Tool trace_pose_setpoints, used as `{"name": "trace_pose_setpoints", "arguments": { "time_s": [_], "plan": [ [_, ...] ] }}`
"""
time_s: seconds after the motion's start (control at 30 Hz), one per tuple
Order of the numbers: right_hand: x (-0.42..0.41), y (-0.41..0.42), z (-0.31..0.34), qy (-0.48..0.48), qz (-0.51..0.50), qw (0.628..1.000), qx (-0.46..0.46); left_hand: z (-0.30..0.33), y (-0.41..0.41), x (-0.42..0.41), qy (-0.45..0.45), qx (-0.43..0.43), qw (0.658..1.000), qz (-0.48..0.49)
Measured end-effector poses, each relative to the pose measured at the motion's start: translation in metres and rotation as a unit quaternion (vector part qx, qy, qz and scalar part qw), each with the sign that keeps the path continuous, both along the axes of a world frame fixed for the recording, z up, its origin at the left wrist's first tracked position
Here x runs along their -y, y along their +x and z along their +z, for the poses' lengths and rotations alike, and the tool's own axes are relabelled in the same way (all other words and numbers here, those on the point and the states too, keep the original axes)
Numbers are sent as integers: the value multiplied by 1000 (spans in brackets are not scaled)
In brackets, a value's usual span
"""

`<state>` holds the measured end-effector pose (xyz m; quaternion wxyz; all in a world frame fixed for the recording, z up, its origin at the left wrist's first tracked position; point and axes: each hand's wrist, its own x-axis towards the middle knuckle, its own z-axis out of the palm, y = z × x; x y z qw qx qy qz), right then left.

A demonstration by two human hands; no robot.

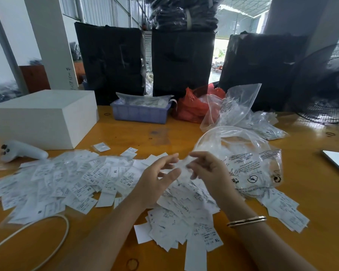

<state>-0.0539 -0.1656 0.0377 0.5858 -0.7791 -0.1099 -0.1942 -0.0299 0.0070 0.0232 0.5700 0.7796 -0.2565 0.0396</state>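
Head view. Small clear packet (182,169), blurred, above label heap (82,180) on yellow table (125,133). Left hand (159,180): thumb and forefinger pinching one edge. Right hand (205,171): curled fingers pinching the other. Step, by judgement: opening or filling packet. Next: steady pinch, edges eased apart.

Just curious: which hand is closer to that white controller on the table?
Left. The left hand is to the right of the white controller, across the labels; the right hand is farther right still.
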Motion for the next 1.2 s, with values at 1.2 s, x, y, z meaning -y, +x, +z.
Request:
{"name": "trace_pose_setpoints", "arguments": {
  "time_s": [1.2],
  "plan": [
    [4, 6, -9, -521, -61, 849, -69, -2, 13, -5, -218, -120, 952, 179]
  ]
}}
